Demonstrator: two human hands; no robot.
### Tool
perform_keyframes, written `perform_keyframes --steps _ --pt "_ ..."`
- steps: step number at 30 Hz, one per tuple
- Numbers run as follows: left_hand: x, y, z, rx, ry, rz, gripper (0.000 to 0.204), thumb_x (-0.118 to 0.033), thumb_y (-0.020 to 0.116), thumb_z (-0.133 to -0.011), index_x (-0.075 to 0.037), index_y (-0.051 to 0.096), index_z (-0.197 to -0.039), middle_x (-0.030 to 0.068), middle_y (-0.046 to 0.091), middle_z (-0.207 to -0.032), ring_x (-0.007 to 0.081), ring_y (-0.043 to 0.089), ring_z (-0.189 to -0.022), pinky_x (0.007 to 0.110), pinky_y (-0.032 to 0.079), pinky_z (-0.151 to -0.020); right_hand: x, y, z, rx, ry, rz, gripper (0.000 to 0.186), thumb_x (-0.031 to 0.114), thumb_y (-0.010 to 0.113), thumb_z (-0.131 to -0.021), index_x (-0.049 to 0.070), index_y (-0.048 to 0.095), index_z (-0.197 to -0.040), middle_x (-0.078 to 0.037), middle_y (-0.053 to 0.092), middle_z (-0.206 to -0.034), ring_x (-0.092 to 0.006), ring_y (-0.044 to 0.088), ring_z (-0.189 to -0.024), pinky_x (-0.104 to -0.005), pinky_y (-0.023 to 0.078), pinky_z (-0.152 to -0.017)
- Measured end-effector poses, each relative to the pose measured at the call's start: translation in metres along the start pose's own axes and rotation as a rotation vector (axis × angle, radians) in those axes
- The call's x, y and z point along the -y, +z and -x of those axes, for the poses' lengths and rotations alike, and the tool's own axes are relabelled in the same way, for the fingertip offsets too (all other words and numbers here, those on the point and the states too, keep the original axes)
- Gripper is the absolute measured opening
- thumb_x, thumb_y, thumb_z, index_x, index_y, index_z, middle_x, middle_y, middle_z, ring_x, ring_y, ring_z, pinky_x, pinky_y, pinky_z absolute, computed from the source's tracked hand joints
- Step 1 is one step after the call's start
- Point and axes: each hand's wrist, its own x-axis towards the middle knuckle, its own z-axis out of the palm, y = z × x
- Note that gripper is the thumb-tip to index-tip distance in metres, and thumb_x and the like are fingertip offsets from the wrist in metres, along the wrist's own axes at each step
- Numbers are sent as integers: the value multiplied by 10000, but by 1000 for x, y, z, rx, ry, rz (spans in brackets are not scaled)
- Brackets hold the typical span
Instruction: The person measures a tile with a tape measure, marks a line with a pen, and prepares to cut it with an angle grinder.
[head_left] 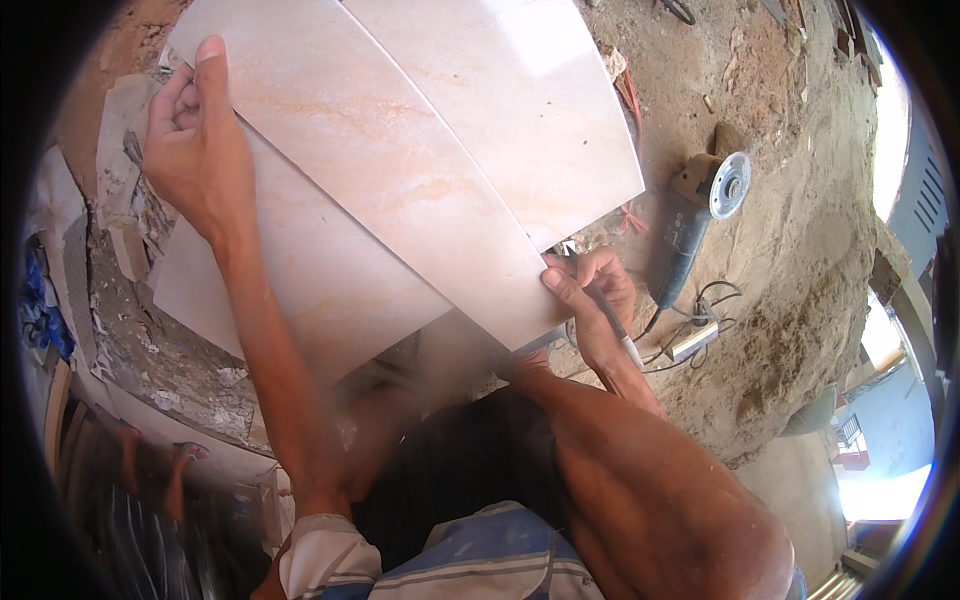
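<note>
A long cream tile piece with faint orange veining lies slantwise on top of a larger tile of the same pattern, whose parts show as a left tile area and a right tile area. My left hand grips the upper piece at its far left edge, thumb on top and fingers curled beneath. At its near right corner, my right hand pinches the edge with the thumb on the face. A slim dark pen with a pale end is also held in that right hand, slanting toward the wrist.
An angle grinder with a round disc rests on the dirt ground to the right. Near its cord lies a white power strip with tangled cables. Broken tile and rubble lie at left, beside a blue plastic scrap. My bent knee is close below.
</note>
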Motion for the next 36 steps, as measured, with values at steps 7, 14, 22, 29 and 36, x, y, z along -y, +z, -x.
perform_keyframes --steps 7,14,22,29,36 --pt "-1 -2 0 0 2 -31 745 -569 824 -919 97 743 -1245 96 748 -1012 154 665 -907 295 536 -875 0 1 0 -3 11 -14 307 -49 810 -940 136 570 -898 -118 791 -1068 -188 747 -1134 -305 559 -982" --pt "2 1 1 -29 23 -17 717 -555 830 -917 90 756 -1221 63 729 -963 138 647 -870 278 527 -839 2 0 0 3 30 -14 304 -46 810 -941 135 570 -901 -118 790 -1065 -187 746 -1137 -301 560 -978" --pt "1 2 3 -74 69 -87 695 -586 825 -891 69 790 -1120 56 759 -858 167 694 -799 323 564 -828 5 2 -1 -10 27 -8 301 -25 818 -941 132 564 -908 -129 789 -1095 -177 742 -1094 -298 561 -946" --pt "-8 -15 2 7 151 -170 819 -581 818 -893 -23 625 -1459 104 696 -1316 189 701 -1072 365 543 -932 4 0 -2 36 -1 15 298 2 830 -939 132 562 -924 -138 793 -1130 -140 714 -1016 -301 571 -892" --pt "-62 -48 43 298 752 -531 754 -472 884 -861 -154 602 -1484 130 564 -1518 347 490 -1441 513 396 -1184 23 0 11 -50 -251 243 187 104 772 -1013 59 604 -1079 -176 783 -1152 -174 722 -1009 -325 573 -907"
